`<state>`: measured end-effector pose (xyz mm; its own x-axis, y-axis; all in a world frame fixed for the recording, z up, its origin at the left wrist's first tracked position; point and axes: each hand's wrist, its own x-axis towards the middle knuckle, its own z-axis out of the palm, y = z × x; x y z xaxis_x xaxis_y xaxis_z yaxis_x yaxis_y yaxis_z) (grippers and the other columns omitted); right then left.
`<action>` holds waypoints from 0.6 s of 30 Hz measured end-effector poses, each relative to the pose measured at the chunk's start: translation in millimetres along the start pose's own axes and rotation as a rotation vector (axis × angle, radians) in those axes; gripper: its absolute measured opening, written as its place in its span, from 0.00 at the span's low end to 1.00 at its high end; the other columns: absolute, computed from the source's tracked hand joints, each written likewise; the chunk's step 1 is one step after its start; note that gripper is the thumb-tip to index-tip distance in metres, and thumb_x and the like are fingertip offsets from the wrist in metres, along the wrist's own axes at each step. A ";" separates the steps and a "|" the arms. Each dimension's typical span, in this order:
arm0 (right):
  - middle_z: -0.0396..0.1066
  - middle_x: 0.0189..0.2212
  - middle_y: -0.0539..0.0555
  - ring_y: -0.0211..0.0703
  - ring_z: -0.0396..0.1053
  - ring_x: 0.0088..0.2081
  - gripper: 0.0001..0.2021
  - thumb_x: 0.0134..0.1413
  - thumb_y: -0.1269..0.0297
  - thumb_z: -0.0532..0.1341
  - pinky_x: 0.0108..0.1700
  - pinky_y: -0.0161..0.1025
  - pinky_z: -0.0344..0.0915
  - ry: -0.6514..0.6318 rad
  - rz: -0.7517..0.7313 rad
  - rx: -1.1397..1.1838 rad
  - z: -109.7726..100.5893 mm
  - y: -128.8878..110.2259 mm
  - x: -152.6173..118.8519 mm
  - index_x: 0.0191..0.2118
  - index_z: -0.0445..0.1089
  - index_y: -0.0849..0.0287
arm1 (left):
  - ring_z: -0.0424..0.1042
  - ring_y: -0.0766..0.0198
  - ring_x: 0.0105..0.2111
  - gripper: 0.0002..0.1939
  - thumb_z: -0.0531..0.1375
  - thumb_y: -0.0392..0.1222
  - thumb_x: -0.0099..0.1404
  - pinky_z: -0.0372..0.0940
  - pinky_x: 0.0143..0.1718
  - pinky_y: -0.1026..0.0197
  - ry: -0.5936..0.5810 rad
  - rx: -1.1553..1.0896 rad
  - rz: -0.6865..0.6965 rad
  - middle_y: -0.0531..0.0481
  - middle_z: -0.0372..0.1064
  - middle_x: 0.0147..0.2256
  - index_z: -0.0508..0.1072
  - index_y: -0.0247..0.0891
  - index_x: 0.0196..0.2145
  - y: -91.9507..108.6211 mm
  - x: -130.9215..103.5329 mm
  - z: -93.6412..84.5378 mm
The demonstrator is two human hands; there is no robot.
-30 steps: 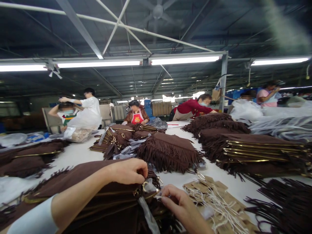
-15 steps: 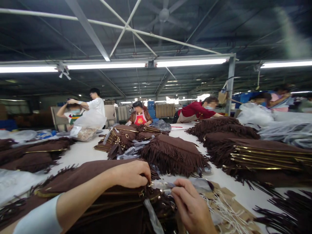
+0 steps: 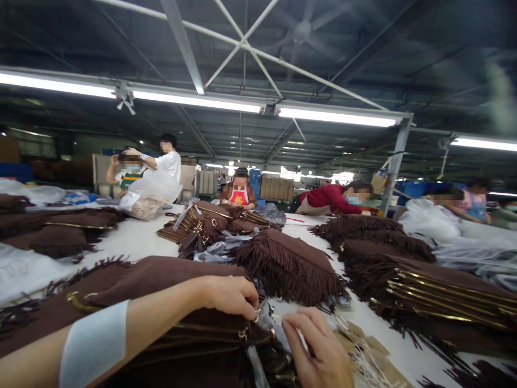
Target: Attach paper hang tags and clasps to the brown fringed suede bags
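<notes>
Across the top of a stack of brown fringed bags (image 3: 161, 272) my left hand (image 3: 230, 295) reaches, thumb and fingers pinched on a small gold metal ring (image 3: 257, 316) at the bag's corner. To the right, my right hand (image 3: 319, 345) pinches a thin white string (image 3: 278, 317) between thumb and forefinger, close to that ring. Clear plastic wrap (image 3: 265, 317) lies between the two hands. Gold zips and clips show on the bags underneath. Brown paper tags with white strings (image 3: 365, 355) lie beside my right hand, partly hidden by it.
More fringed bags (image 3: 288, 258) are piled ahead, with another stack (image 3: 448, 275) at the right showing gold zips. Plastic bags (image 3: 428, 221) lie at the far right. Several people work across the white table (image 3: 133, 237), one in a red apron (image 3: 239, 197).
My view has tilted and shifted a little left. Both hands have drawn closer together at the bag's corner, and the white string now stretches from my right fingertips toward the ring.
</notes>
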<state>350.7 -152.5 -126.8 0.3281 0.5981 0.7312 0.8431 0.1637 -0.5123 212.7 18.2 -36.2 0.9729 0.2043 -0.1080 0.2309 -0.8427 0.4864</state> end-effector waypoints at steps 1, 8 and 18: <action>0.69 0.32 0.54 0.44 0.70 0.33 0.11 0.63 0.58 0.56 0.37 0.37 0.63 -0.044 -0.023 0.006 -4.2 -8.8 6.6 0.33 0.73 0.52 | 0.67 0.60 0.36 0.06 0.61 0.41 0.53 0.62 0.40 0.62 -0.015 0.013 0.023 0.53 0.70 0.29 0.75 0.39 0.29 1.5 -2.1 -2.0; 0.72 0.40 0.55 0.47 0.69 0.45 0.15 0.63 0.53 0.54 0.46 0.36 0.62 -0.374 0.101 0.240 -10.9 -31.6 41.4 0.29 0.67 0.55 | 0.69 0.58 0.41 0.08 0.61 0.38 0.52 0.63 0.48 0.59 -0.064 0.003 0.092 0.53 0.71 0.35 0.74 0.40 0.32 4.5 -10.2 -6.1; 0.64 0.26 0.49 0.41 0.62 0.31 0.13 0.60 0.55 0.53 0.35 0.35 0.56 -0.693 0.140 0.040 -16.6 -46.5 42.2 0.29 0.63 0.56 | 0.66 0.50 0.50 0.08 0.62 0.42 0.59 0.57 0.54 0.45 0.121 0.177 0.108 0.47 0.69 0.45 0.74 0.40 0.37 28.2 -35.2 -0.5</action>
<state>332.4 -147.9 -64.7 0.0740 0.9751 0.2088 0.7919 0.0698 -0.6066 185.0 -12.5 -18.2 0.9864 0.1577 0.0460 0.1341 -0.9349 0.3285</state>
